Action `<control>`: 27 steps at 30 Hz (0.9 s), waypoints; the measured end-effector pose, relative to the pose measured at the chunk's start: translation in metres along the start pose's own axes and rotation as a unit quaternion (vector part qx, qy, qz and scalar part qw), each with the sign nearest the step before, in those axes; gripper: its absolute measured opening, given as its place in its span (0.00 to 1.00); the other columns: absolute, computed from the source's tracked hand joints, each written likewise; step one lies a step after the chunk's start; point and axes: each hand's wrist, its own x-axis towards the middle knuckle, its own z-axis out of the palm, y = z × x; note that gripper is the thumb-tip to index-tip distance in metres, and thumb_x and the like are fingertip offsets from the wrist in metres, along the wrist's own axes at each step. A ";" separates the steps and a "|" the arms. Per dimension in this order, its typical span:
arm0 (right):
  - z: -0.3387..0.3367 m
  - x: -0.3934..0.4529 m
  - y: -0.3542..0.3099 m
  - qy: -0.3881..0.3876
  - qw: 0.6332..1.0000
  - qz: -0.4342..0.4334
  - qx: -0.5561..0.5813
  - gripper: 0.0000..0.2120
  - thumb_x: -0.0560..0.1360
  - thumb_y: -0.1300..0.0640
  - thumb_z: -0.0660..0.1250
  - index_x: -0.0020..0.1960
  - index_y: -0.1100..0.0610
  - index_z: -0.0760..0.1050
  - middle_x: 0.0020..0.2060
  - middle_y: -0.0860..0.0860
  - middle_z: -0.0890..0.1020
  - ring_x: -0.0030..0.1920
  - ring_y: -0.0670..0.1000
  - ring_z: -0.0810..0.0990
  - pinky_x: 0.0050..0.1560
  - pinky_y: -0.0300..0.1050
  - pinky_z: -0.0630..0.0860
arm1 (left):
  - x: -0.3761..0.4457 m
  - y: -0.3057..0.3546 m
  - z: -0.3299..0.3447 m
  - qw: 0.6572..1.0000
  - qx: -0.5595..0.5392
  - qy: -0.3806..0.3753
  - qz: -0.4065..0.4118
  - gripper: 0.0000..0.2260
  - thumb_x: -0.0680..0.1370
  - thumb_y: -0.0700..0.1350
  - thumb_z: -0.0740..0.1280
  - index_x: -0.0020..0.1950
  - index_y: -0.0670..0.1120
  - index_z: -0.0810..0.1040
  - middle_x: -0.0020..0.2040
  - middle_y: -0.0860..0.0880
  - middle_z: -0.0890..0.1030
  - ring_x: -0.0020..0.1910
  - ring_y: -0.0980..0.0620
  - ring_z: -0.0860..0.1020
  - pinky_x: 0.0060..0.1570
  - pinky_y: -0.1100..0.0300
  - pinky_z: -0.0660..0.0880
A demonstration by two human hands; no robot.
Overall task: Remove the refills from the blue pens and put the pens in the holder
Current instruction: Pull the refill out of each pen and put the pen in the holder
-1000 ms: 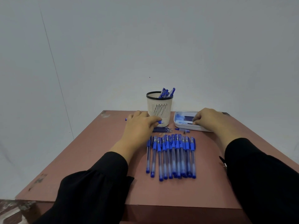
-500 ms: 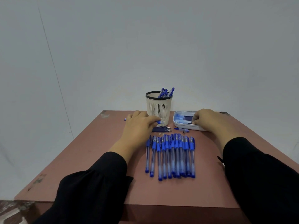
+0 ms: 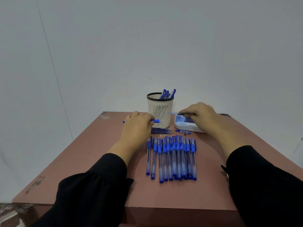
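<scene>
Several blue pens [image 3: 172, 157] lie side by side in a row on the brown table [image 3: 91, 161]. Behind them stands a cream slotted holder [image 3: 159, 110] with a black rim and several blue pens inside. My left hand [image 3: 136, 126] grips a blue pen body [image 3: 155, 121] lying crosswise left of the holder. My right hand [image 3: 199, 114] pinches a thin pen part [image 3: 174, 113] above the white tray [image 3: 185, 127], its tip pointing at the holder. Loose dark refills [image 3: 161, 130] lie in front of the holder.
A small blue pen piece [image 3: 182, 131] lies between the tray and the pen row. The wall rises right behind the table's far edge. The table's near edge runs below the pens, with floor visible at bottom left.
My right hand has lifted from the tray and now holds a thin pen part pointed left toward the holder. My left hand stays in place with its pen.
</scene>
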 end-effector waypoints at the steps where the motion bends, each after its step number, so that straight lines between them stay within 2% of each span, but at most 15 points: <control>1: 0.001 -0.001 -0.003 -0.001 1.000 -0.017 0.007 0.16 0.76 0.66 0.63 0.56 0.50 0.82 0.49 0.48 0.85 0.54 0.52 0.78 0.57 0.53 0.72 | 0.000 0.000 0.000 1.000 -0.002 0.002 0.001 0.11 0.82 0.48 0.57 0.58 0.51 0.77 0.54 0.55 0.79 0.53 0.52 0.68 0.54 0.56 0.60; 7: 0.007 -0.006 -0.012 -0.032 0.998 -0.052 0.002 0.17 0.76 0.66 0.64 0.56 0.48 0.83 0.50 0.46 0.85 0.51 0.46 0.77 0.50 0.42 0.67 | 0.000 0.001 -0.002 1.000 -0.004 0.008 0.004 0.11 0.82 0.49 0.56 0.58 0.52 0.77 0.54 0.55 0.79 0.53 0.53 0.68 0.54 0.56 0.61; 11: 0.007 -0.006 -0.010 -0.024 0.999 -0.025 -0.001 0.18 0.76 0.65 0.63 0.56 0.47 0.82 0.51 0.46 0.84 0.53 0.46 0.78 0.52 0.42 0.68 | 0.001 0.001 -0.001 1.000 -0.008 0.011 0.007 0.11 0.82 0.49 0.56 0.57 0.52 0.77 0.53 0.55 0.80 0.52 0.53 0.69 0.54 0.56 0.61; 14: 0.007 -0.007 -0.013 -0.012 0.999 -0.017 0.028 0.15 0.76 0.63 0.64 0.55 0.48 0.83 0.50 0.47 0.84 0.48 0.43 0.76 0.52 0.39 0.67 | 0.000 0.001 -0.001 1.000 -0.006 0.010 0.010 0.11 0.82 0.49 0.56 0.57 0.52 0.77 0.53 0.55 0.79 0.52 0.53 0.69 0.55 0.55 0.62; 17: 0.006 -0.008 -0.017 -0.027 0.998 -0.027 0.043 0.14 0.77 0.62 0.65 0.55 0.48 0.83 0.49 0.46 0.84 0.46 0.40 0.74 0.52 0.39 0.68 | 0.000 0.000 -0.001 1.000 -0.006 0.010 0.013 0.11 0.82 0.49 0.56 0.57 0.52 0.77 0.53 0.55 0.79 0.52 0.53 0.69 0.55 0.55 0.62; 20: 0.006 -0.008 -0.019 -0.045 0.998 -0.032 0.020 0.13 0.77 0.61 0.65 0.55 0.48 0.83 0.50 0.45 0.84 0.48 0.42 0.75 0.53 0.40 0.68 | 0.000 0.000 -0.001 1.000 -0.009 0.017 0.008 0.11 0.82 0.49 0.56 0.57 0.52 0.77 0.53 0.55 0.80 0.52 0.52 0.69 0.54 0.56 0.61; 23: 0.006 -0.008 -0.016 -0.029 0.999 -0.021 0.011 0.14 0.77 0.61 0.65 0.55 0.47 0.83 0.50 0.46 0.84 0.50 0.44 0.78 0.54 0.40 0.69 | 0.001 -0.001 0.000 1.000 -0.007 0.020 0.008 0.11 0.82 0.49 0.56 0.57 0.52 0.77 0.52 0.55 0.80 0.51 0.53 0.68 0.53 0.56 0.62; 27: 0.006 -0.008 -0.016 -0.011 1.000 -0.009 0.021 0.14 0.77 0.63 0.64 0.55 0.49 0.83 0.49 0.47 0.84 0.46 0.40 0.74 0.51 0.38 0.67 | 0.000 0.000 0.000 1.000 -0.007 0.016 0.014 0.11 0.82 0.49 0.56 0.56 0.52 0.77 0.53 0.55 0.79 0.52 0.53 0.69 0.54 0.56 0.61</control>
